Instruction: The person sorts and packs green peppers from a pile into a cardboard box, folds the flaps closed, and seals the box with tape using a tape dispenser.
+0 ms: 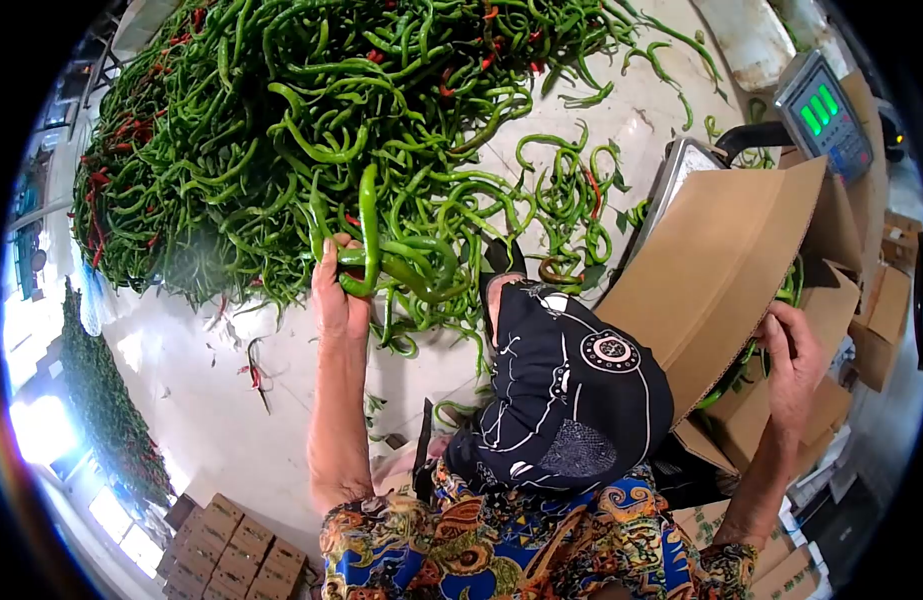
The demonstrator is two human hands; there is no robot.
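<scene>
Several long green chili peppers (369,215) are in my left hand (343,300), its fingers wrapped round them beside the large pile. On the right, my right hand (793,352) is closed at the edge of an open cardboard box (716,250), seeming to pinch its raised flap. The fingertips are partly hidden there. Green peppers (789,285) show inside the box behind that flap. Under the box, a metal scale platform (671,190) is partly visible.
A big heap of green peppers (251,150), with some red ones, covers the upper left floor. Loose peppers (576,195) lie nearer the scale. The scale's lit display (819,108) stands upper right. Stacked cartons (231,550) are at lower left, with more boxes (886,320) at right.
</scene>
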